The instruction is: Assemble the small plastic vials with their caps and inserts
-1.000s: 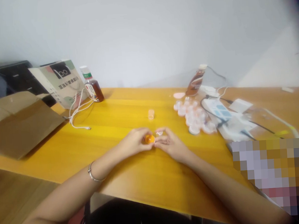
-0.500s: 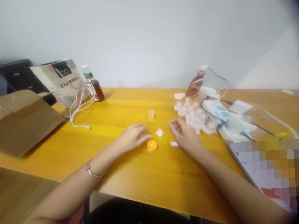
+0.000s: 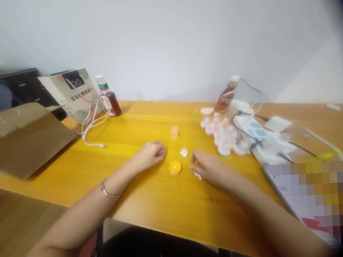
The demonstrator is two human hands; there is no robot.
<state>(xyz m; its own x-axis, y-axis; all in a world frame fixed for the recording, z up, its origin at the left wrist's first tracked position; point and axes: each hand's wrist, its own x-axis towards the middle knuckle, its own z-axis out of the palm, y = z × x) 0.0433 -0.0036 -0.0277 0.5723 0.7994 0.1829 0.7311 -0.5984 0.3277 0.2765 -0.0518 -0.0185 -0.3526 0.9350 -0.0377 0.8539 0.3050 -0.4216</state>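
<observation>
An opened orange jelly cup (image 3: 175, 167) stands on the yellow wooden table (image 3: 153, 207) between my hands. My left hand (image 3: 150, 153) rests on the table just left of it, its fingers curled in, and nothing shows in them. My right hand (image 3: 209, 167) lies flat to the right of the cup with its fingers stretched out. Its thumb side touches a small white peeled lid (image 3: 197, 175). A small clear piece (image 3: 184, 152) lies just beyond the cup. Farther back stands a small pale cup (image 3: 174, 131).
A heap of several pink-white jelly cups (image 3: 224, 136) lies at the right, beside a power strip with cables (image 3: 254, 130) and a tilted brown bottle (image 3: 226, 94). At the back left are a paper bag (image 3: 73, 93), a dark drink bottle (image 3: 108, 100), a white cable (image 3: 91, 127) and cardboard (image 3: 23, 137).
Both hands held the orange cup together, then set it down and let go. My right hand went to the heap and came back beside the cup; my left hand curled in.
</observation>
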